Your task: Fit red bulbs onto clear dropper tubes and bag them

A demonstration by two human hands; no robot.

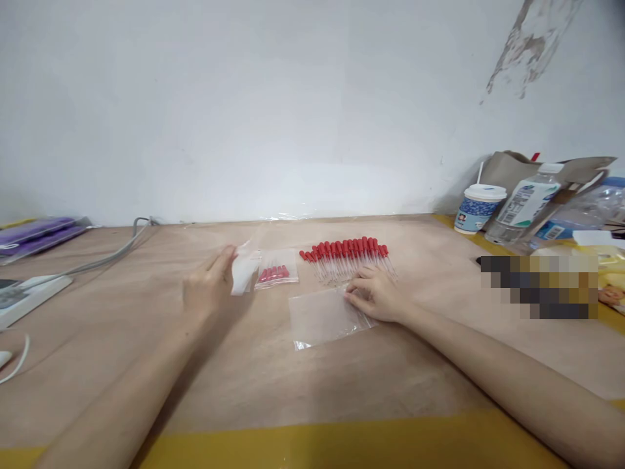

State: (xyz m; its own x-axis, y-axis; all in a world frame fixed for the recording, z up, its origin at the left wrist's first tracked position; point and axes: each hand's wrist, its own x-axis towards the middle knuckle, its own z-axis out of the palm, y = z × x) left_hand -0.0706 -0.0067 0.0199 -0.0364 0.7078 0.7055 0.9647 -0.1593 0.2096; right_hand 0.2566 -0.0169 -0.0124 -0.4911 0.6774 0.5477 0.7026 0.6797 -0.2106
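My left hand (209,281) is closed at the edge of a whitish plastic bag (245,272), tilted up from the table. Just right of that lies a small clear zip bag (276,272) with several red rubber bulbs inside. A row of droppers (347,251), thin clear tubes with red bulbs, is laid out side by side with the bulbs toward the wall. In front of the row, a larger clear zip bag (319,319) lies flat and looks empty. Its right end is pinched in the fingers of my right hand (374,294), close below the droppers.
Far right stand a paper cup (476,210) with a straw, a tilted plastic bottle (525,205) and other packaging. At the left are purple packets (43,236), a grey cable (112,257) and a white power strip (36,296). A white wall (293,111) backs the table.
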